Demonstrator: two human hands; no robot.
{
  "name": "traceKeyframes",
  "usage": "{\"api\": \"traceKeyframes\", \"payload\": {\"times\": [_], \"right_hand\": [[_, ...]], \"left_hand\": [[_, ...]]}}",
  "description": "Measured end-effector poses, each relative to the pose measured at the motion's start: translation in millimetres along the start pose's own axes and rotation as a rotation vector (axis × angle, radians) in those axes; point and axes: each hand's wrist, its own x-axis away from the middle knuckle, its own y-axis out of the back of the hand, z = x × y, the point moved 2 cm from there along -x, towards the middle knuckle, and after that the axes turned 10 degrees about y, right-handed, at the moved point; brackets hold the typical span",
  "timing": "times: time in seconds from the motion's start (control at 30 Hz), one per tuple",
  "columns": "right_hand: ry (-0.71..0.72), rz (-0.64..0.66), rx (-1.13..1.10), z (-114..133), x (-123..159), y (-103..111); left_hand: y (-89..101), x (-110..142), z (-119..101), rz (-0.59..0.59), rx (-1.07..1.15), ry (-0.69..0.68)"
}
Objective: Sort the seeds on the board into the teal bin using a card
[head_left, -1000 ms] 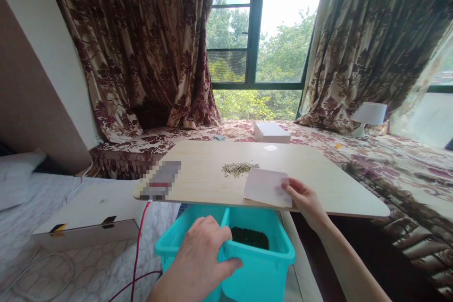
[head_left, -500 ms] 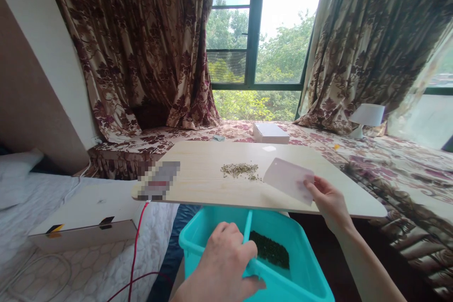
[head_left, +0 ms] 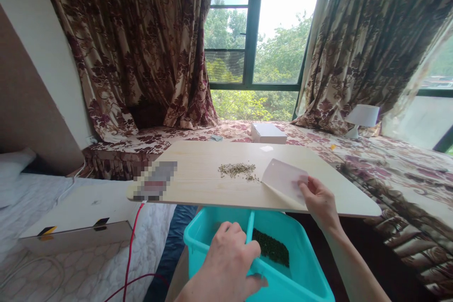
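My left hand (head_left: 230, 257) is closed over the near rim of a turquoise plastic bin (head_left: 307, 257), close to its divider. Small dark green beans (head_left: 271, 247) lie in the bin's right compartment; the left compartment is partly covered by my hand. In my right hand (head_left: 320, 199), pinched by one edge, is a translucent white plastic sheet (head_left: 285, 179), tilted low over the light wooden tabletop (head_left: 198, 188). Just left of the sheet's far-left edge, a loose patch of small greenish beans (head_left: 238, 170) is spread on the tabletop.
A blurred-out flat device (head_left: 155, 180) with a red cable (head_left: 132, 245) lies at the table's left end. A white box (head_left: 81, 214) rests on the bed at left. Behind the table are another white box (head_left: 269, 133) and a small lamp (head_left: 361, 118) on the window ledge.
The view has shifted slightly, moving the table and my right hand a little left in the picture. The bin sits marginally further right against the table. Both grips look the same.
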Motion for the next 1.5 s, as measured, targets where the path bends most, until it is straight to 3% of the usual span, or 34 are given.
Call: {"api": "traceKeyframes", "payload": {"times": [0.43,0.6,1.1,1.5], "right_hand": [[-0.011,0.054,-0.018,6,-2,-12],[-0.014,0.036,-0.008,16,2,-8],[-0.031,0.016,0.02,11,7,1],[-0.035,0.119,-0.026,9,8,-3]], "left_hand": [[1.7,4,5,-0.009,0.004,0.03],[8.4,11,13,-0.043,0.044,0.069],[13.9,22,24,-0.072,0.106,0.102],[19.0,24,28,-0.072,0.084,0.132]]}}
